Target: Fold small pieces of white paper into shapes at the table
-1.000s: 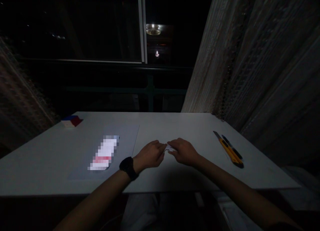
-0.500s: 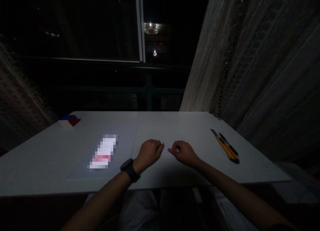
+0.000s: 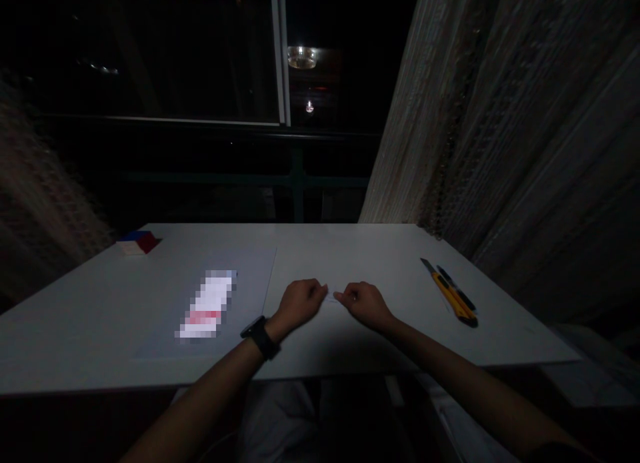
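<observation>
Dimness makes a small pale piece (image 3: 331, 297) at the middle of the white bench (image 3: 395, 263) hard to make out; its material and full outline are unclear. It sits between the fingertips of the left hand (image 3: 301, 301) and the right hand (image 3: 367, 305), just beside each thumb. Both hands have curled fingers, with thumbs turned in towards the piece; whether either pinches it, I cannot tell. The palms are hidden, and the near edge of view cuts off both forearms. A dark watch (image 3: 261, 337) circles the left wrist. To the left, a bright oblong (image 3: 210, 305), blurred into squares, lies on a pale sheet (image 3: 254, 286); a coloured block (image 3: 137, 242) sits at far left. To the right lie a yellow cutter (image 3: 449, 294) and a dark pen (image 3: 456, 286), side by side.
</observation>
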`<act>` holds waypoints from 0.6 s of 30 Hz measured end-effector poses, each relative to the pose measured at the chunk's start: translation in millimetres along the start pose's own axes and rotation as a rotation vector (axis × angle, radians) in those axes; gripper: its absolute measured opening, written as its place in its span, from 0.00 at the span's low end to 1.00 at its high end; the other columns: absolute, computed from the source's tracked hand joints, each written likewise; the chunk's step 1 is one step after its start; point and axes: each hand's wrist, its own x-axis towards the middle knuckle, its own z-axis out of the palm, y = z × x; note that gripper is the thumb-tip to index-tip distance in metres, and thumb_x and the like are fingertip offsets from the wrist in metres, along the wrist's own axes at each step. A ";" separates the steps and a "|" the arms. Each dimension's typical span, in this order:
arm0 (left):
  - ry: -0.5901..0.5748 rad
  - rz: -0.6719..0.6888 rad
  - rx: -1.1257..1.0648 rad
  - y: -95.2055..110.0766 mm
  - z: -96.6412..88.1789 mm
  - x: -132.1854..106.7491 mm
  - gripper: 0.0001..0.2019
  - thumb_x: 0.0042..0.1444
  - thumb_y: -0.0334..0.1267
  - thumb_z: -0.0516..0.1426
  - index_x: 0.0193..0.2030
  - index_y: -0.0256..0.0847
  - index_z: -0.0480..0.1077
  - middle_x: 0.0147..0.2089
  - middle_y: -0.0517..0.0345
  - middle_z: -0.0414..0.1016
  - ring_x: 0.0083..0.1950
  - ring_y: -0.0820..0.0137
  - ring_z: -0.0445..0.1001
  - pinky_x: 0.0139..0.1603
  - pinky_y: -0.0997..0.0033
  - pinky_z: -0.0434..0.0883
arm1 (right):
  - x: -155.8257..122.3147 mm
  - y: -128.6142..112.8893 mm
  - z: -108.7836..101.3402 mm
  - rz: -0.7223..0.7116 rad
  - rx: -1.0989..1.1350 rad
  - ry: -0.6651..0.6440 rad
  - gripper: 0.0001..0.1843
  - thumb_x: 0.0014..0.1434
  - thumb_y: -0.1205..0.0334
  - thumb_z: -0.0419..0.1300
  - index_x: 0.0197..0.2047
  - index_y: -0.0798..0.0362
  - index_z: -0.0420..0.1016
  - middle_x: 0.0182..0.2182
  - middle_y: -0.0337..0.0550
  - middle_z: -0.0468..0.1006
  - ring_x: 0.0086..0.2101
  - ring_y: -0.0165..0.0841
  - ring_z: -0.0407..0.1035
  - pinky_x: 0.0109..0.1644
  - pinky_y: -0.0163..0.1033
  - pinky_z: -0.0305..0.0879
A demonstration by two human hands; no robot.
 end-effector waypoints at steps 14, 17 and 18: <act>0.042 0.045 0.103 0.6 8.4 -2.2 0.13 0.56 0.46 0.50 0.30 0.40 0.67 0.30 0.57 0.71 0.30 0.71 0.68 0.29 0.73 0.57 | -1.0 -0.6 -0.5 0.006 0.003 0.023 0.15 0.53 0.53 0.55 0.24 0.53 0.74 0.23 0.42 0.76 0.26 0.31 0.67 0.29 0.33 0.55; 0.058 0.013 0.039 1.2 6.3 -1.1 0.13 0.57 0.43 0.48 0.29 0.39 0.67 0.27 0.58 0.71 0.28 0.72 0.67 0.28 0.74 0.57 | -1.3 -0.8 0.3 0.010 -0.005 0.042 0.15 0.53 0.52 0.55 0.24 0.53 0.73 0.23 0.42 0.76 0.26 0.31 0.67 0.29 0.33 0.54; 0.065 0.007 0.027 1.5 5.7 -1.0 0.12 0.57 0.42 0.48 0.28 0.39 0.66 0.27 0.58 0.70 0.28 0.73 0.66 0.28 0.74 0.57 | -1.5 -0.9 0.7 0.011 -0.013 0.046 0.16 0.53 0.51 0.55 0.23 0.53 0.73 0.22 0.42 0.76 0.25 0.31 0.67 0.29 0.33 0.54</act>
